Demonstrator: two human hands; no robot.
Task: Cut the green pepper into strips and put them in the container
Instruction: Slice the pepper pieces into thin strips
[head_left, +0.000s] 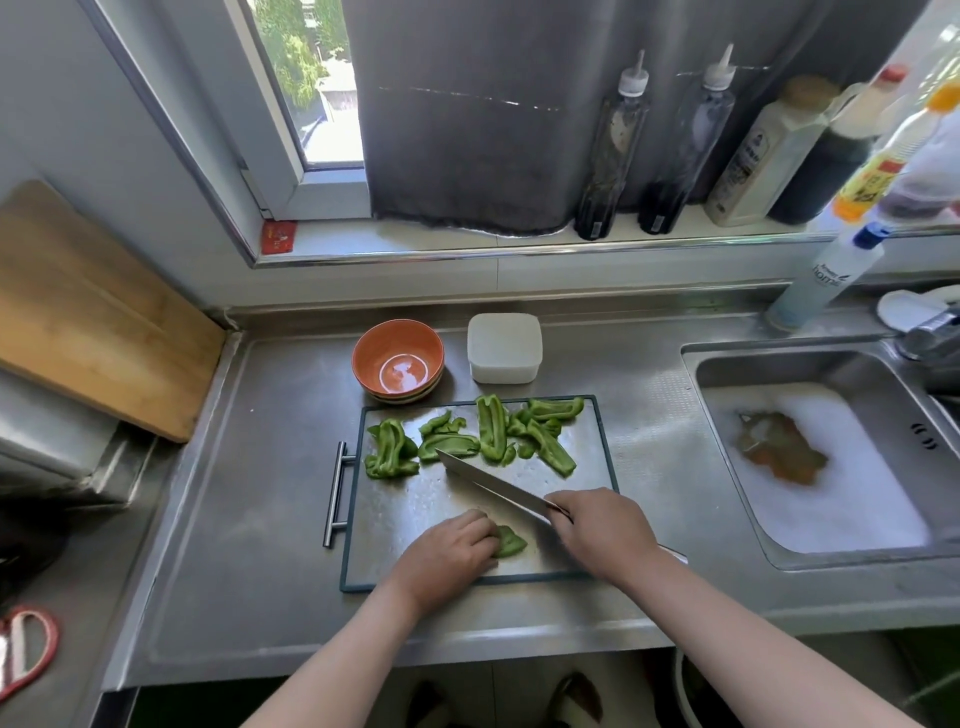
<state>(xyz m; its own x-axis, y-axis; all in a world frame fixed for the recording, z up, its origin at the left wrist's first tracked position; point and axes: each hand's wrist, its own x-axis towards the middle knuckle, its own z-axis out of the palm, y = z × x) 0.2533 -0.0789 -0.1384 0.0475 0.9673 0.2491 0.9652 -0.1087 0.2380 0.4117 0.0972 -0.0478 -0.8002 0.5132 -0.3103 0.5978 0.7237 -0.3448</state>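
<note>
On the metal cutting board (415, 512), my left hand (447, 553) curls its fingers over a green pepper piece (510, 541) near the front edge, while my right hand (605, 532) grips the knife (493, 486), its blade angled just beside that piece. Cut pepper strips (493, 431) lie along the board's far side, near the white container (504, 348) and an orange bowl (397, 358).

Seeing bright green on the pepper pieces (491, 434), plus a silvery cutting board (410, 509) edged in dark teal and a matching silver knife (493, 483). Also getting an orange bowl (374, 353) (striped bands low outside), a plain milky-white container (504, 348), a dark grey curtain (467, 130) and a honey-tan wooden board (93, 306).
</note>
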